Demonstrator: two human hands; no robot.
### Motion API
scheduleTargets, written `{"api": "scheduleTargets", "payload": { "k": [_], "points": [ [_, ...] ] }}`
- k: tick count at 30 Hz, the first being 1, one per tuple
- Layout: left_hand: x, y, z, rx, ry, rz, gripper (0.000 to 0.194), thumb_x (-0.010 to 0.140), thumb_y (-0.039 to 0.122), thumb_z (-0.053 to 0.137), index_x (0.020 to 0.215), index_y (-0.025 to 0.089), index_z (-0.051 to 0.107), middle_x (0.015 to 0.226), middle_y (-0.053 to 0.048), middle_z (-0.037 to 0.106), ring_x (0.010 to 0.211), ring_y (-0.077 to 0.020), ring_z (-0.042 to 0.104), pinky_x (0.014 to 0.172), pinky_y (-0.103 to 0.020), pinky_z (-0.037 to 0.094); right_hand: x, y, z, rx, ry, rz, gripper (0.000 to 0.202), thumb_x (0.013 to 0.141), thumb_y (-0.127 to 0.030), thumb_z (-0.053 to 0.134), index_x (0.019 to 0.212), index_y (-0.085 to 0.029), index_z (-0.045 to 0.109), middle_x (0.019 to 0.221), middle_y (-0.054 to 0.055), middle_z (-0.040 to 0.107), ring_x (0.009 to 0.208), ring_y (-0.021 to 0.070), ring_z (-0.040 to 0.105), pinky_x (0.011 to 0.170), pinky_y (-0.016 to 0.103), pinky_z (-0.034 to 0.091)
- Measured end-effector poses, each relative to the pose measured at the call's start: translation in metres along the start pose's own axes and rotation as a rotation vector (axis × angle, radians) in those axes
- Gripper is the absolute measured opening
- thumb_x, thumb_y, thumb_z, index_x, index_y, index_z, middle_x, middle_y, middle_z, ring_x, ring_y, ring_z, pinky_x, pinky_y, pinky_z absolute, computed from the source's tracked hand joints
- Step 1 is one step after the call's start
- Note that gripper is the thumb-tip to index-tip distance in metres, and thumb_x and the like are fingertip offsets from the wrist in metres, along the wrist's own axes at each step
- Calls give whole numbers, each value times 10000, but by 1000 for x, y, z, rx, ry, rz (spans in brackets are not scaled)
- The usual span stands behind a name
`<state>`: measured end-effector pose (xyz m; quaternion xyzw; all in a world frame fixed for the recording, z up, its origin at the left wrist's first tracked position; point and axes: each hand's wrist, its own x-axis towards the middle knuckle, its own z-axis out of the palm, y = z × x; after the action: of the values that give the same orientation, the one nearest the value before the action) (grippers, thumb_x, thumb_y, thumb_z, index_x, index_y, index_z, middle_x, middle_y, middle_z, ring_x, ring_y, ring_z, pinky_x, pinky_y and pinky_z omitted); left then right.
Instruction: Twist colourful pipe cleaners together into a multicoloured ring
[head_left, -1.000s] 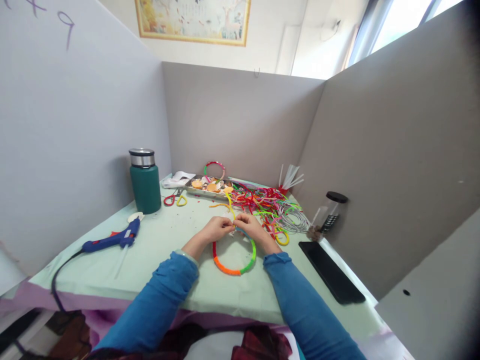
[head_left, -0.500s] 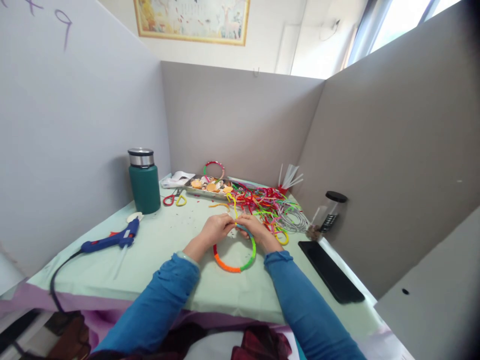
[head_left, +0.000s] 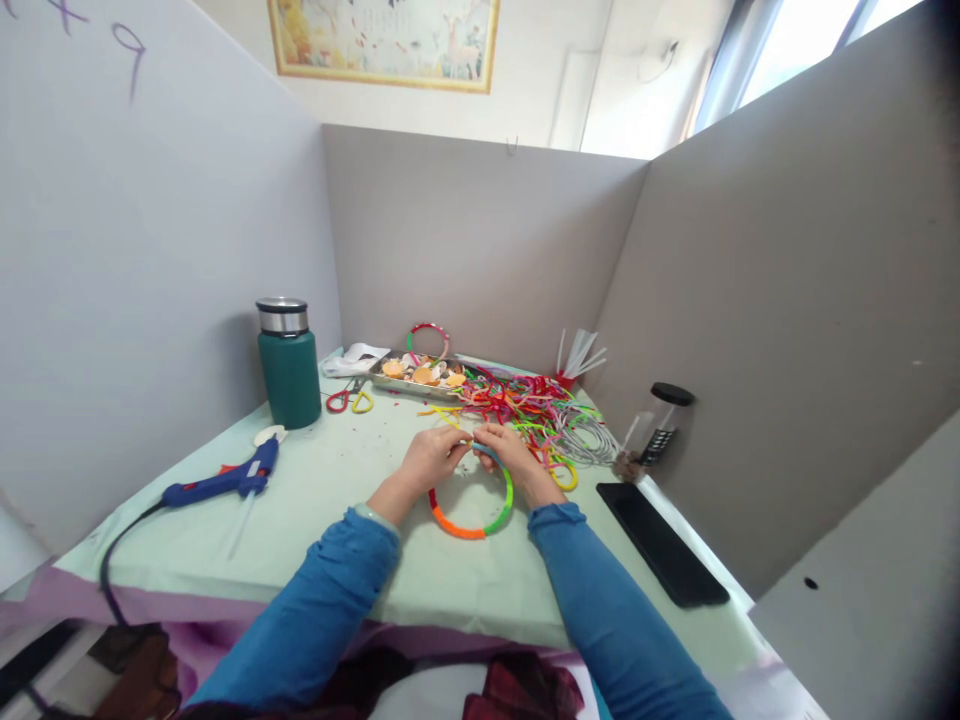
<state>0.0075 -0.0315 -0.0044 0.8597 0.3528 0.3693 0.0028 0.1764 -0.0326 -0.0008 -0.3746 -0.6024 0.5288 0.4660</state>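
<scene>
The yellow strand, upright before, now slants low beyond the left hand; the ring has shifted slightly forward.

Scene's bright. Daylight comes in from the window at my upper right, glare blown to white there. Soft shadow on the left partition beside the bottle. Right partition reads darker. Wide-angle stretch toward the edges, black vignette at far right. Fine detail between my fingertips is too small to resolve.
</scene>
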Motion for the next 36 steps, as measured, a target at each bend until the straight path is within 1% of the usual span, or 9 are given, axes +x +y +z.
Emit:
{"api": "scheduleTargets", "payload": {
  "k": [3, 6, 9, 15, 19, 24, 31, 33, 36],
  "points": [
    [0, 1, 0, -6, 42, -69, 234, 816, 268, 487, 1021, 190, 569, 827, -40, 642, 737, -137, 573, 688, -240, 395, -1, 0, 0, 6, -15, -4, 296, 694, -438, 610, 713, -162, 504, 536, -41, 504, 392, 56, 410, 386, 198, 303],
    [-1, 3, -2, 21, 43, -107, 188, 811, 281, 491, 958, 192, 567, 798, -31, 643, 723, -137, 574, 667, -235, 388, -1, 1, 0, 16, -29, 7, 304, 686, -441, 618, 712, -164, 494, 572, -38, 516, 402, 51, 421, 390, 189, 310],
    [-1, 5, -4, 53, 34, -48, 174, 840, 280, 439, 844, 195, 591, 813, -40, 637, 762, -137, 569, 688, -235, 381, -1, 1, 0, 31, -42, 17, 308, 683, -441, 620, 713, -162, 492, 615, -26, 537, 415, 48, 430, 390, 183, 307],
    [-1, 8, -5, 126, 52, -27, 202, 843, 267, 423, 923, 196, 594, 814, -51, 625, 772, -145, 555, 694, -243, 380, -1, 0, 1, 50, -50, 22, 318, 666, -446, 632, 719, -164, 494, 579, -36, 522, 411, 51, 419, 393, 187, 292],
    [-1, 6, -3, 173, 52, 28, 259, 869, 287, 373, 862, 185, 611, 780, -67, 606, 753, -149, 545, 692, -248, 375, -1, -1, 1, 83, -56, 25, 309, 662, -434, 636, 709, -170, 483, 587, -34, 527, 422, 60, 423, 410, 202, 317],
    [-1, 6, -1, 155, 53, 65, 281, 877, 290, 360, 857, 179, 618, 778, -75, 600, 760, -156, 541, 697, -262, 375, -4, -6, 1, 58, -54, 20, 295, 668, -431, 632, 705, -176, 490, 597, -23, 537, 436, 72, 438, 425, 214, 335],
    [1, 6, 0, 105, -2, -43, 256, 860, 295, 405, 833, 182, 633, 823, -69, 608, 763, -152, 546, 673, -251, 376, -3, -3, 0, 74, -46, 31, 276, 684, -433, 620, 729, -184, 510, 633, -12, 563, 460, 83, 463, 464, 232, 378],
    [1, 4, 0, 41, 1, -77, 227, 847, 286, 433, 826, 186, 635, 817, -57, 615, 753, -145, 547, 672, -244, 378, -1, -1, 0, 96, -50, 28, 279, 718, -457, 577, 760, -184, 539, 642, -6, 568, 473, 92, 476, 472, 238, 385],
    [2, 0, 0, -56, 18, -132, 203, 836, 279, 457, 833, 182, 635, 796, -44, 627, 725, -134, 546, 671, -234, 380, 1, 1, 1, 128, -44, -2, 350, 770, -511, 480, 807, -176, 573, 647, 7, 573, 483, 101, 488, 475, 244, 390]
  ]
}}
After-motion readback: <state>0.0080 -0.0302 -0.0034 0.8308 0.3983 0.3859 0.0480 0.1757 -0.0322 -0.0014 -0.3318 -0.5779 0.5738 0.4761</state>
